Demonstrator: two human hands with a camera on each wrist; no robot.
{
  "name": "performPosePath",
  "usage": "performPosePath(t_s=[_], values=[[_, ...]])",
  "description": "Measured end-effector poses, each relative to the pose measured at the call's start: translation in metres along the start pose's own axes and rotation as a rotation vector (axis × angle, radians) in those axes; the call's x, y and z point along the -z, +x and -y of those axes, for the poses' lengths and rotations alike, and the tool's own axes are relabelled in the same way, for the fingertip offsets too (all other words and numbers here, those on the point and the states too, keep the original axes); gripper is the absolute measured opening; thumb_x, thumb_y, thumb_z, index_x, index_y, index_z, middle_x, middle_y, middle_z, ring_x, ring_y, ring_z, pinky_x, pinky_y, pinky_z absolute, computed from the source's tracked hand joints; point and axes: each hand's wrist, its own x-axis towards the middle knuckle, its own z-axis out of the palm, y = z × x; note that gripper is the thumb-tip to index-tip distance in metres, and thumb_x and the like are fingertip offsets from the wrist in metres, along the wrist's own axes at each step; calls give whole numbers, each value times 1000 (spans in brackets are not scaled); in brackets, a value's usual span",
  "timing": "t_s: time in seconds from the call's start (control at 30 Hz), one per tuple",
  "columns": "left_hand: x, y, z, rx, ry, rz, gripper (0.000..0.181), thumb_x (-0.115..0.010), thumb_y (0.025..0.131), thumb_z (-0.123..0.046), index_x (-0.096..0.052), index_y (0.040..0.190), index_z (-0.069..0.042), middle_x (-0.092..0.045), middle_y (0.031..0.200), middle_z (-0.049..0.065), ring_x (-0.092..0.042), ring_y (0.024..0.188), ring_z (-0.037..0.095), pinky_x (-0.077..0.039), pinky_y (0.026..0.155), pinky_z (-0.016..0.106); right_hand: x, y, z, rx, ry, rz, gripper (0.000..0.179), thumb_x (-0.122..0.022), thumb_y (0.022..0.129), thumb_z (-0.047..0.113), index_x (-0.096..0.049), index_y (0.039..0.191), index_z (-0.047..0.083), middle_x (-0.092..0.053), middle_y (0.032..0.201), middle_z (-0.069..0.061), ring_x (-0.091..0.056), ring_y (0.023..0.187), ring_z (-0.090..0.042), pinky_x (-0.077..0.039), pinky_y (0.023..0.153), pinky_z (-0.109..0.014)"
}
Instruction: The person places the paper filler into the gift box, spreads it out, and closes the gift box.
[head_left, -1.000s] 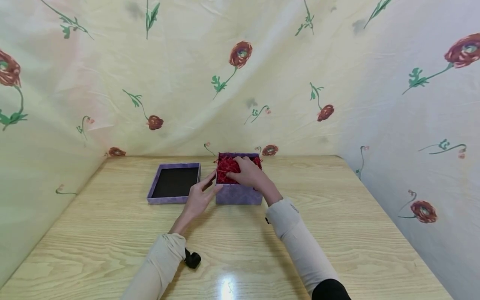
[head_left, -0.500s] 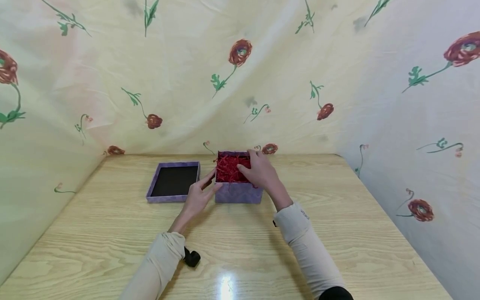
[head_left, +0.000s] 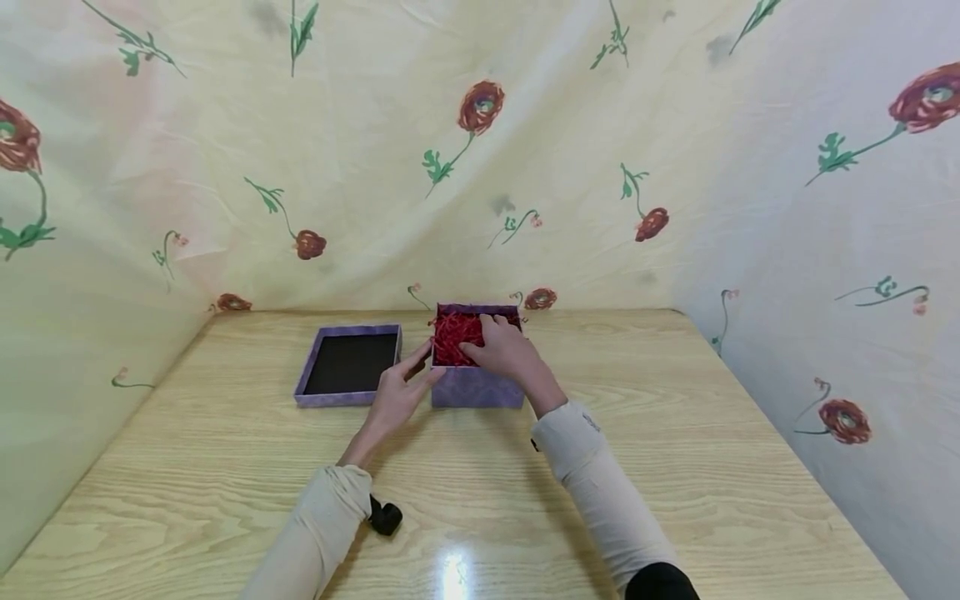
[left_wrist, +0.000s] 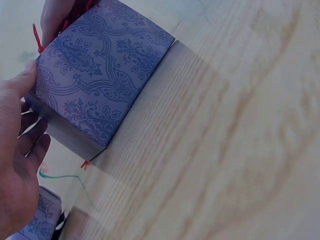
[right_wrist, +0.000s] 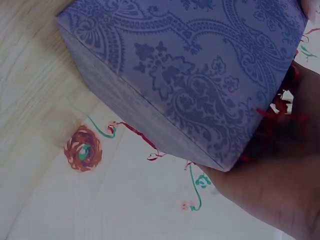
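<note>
An open purple patterned box (head_left: 477,390) stands on the table, filled with red shredded paper (head_left: 453,335). My left hand (head_left: 395,400) is at the box's left side: in the left wrist view the thumb (left_wrist: 26,80) touches the near left corner, and the other fingers lie along the side wall. My right hand (head_left: 510,352) reaches over the right part of the box and touches the shredded paper, thumb and fingers spread apart. In the right wrist view the box hides the right fingertips, and red strands show beside the palm.
Left of the box lies its purple lid (head_left: 300,390), black inside turned up. The wooden table (head_left: 660,467) ends at a flowered cloth (head_left: 360,167) behind and at the sides. Red strands (right_wrist: 140,134) hang over the box rim.
My right hand shifted to the box's right edge, then came back left over the shredded paper. The left hand, box and lid have stayed in place.
</note>
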Motion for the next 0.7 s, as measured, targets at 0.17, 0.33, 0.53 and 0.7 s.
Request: performPosePath(t_s=[0.17, 0.33, 0.53, 0.7], values=[[1, -1, 4, -9, 21, 1, 56, -67, 103, -15, -48, 154, -3, -47, 154, 20, -52, 134, 44, -46, 108, 53, -5, 5, -2, 8, 37, 33, 74, -59, 106, 39, -33, 157, -8, -38, 158, -29, -41, 143, -43, -38, 115, -54], [0, 0, 13, -5, 23, 8, 56, -66, 104, -21, -48, 156, -11, -45, 156, 15, -52, 135, 40, -45, 109, 50, -7, 12, -2, -13, 68, 101, 73, -58, 107, 39, -32, 158, -7, -39, 158, -27, -37, 146, -42, -37, 116, -54], [0, 0, 11, -5, 32, 8, 56, -65, 105, -22, -47, 156, -10, -46, 156, 16, -52, 136, 39, -46, 108, 49, -11, 19, -5, -12, 96, 155, 73, -55, 108, 40, -31, 158, -7, -46, 154, -25, -57, 128, -37, -49, 102, -48], [0, 0, 10, 3, 32, 1, 56, -66, 104, -23, -48, 156, -12, -46, 156, 15, -52, 136, 39, -47, 107, 49, -10, 17, -4, -9, 89, 123, 72, -57, 107, 39, -34, 157, -7, -48, 152, -25, -56, 129, -38, -49, 103, -49]])
